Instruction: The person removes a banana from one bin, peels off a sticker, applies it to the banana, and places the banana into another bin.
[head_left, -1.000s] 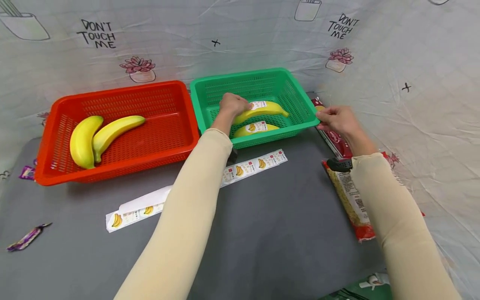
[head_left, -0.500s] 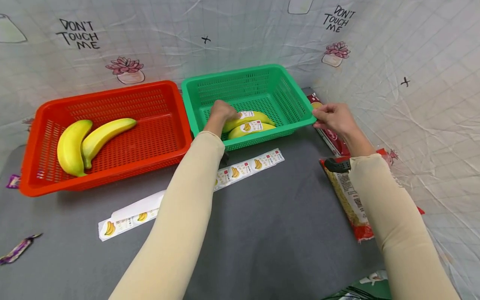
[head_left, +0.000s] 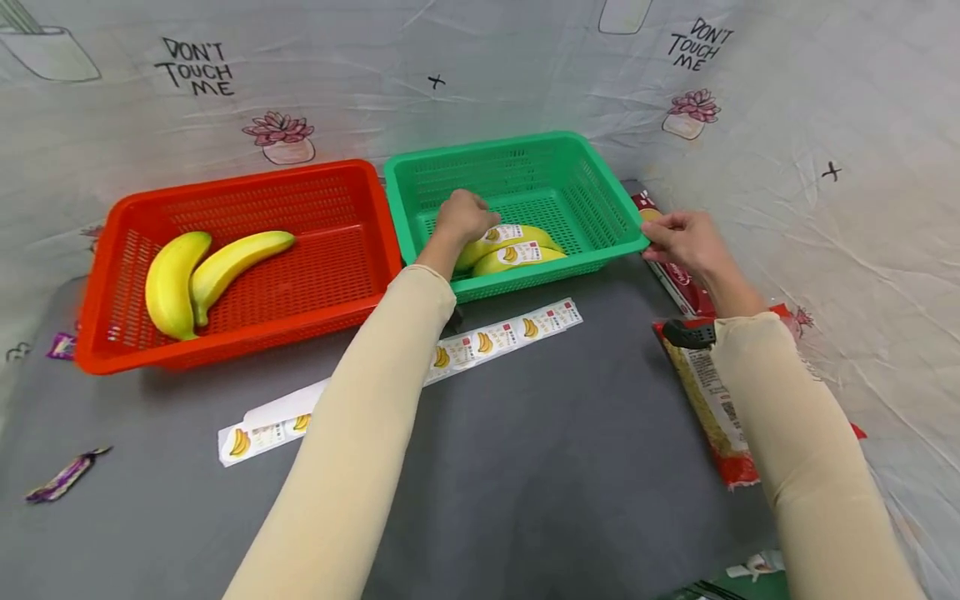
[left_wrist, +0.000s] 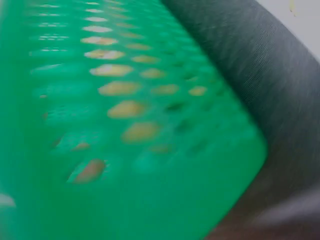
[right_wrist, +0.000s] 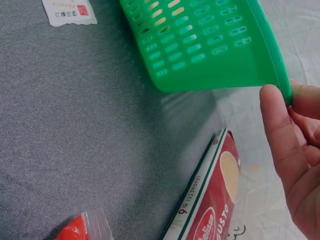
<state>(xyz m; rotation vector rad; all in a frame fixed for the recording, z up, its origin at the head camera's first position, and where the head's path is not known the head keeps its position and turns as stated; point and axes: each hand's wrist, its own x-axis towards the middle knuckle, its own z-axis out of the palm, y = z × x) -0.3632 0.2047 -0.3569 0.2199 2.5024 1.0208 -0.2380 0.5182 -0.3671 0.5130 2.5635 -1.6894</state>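
The left hand (head_left: 463, 217) grips the labelled banana (head_left: 501, 238) low in the green basket (head_left: 592, 185), beside a second banana (head_left: 517, 258); a second ago it was raised. The right hand (head_left: 686, 240) pinches the basket's near-right corner. Sticker strip (head_left: 501, 337) lies near.

Green mesh basket (head_left: 592, 196) w/ yellow bananas (head_left: 517, 254) bearing white labels; red-orange mesh basket (head_left: 315, 196) w/ 2 plain yellow bananas (head_left: 202, 275). Dark grey mat (head_left: 540, 450). White sticker strip (head_left: 495, 337), yellow banana icons. Red pasta packs (head_left: 716, 400). Cream sleeves (head_left: 360, 433). Backdrop (head_left: 480, 75): white, pink succulents, black lettering.
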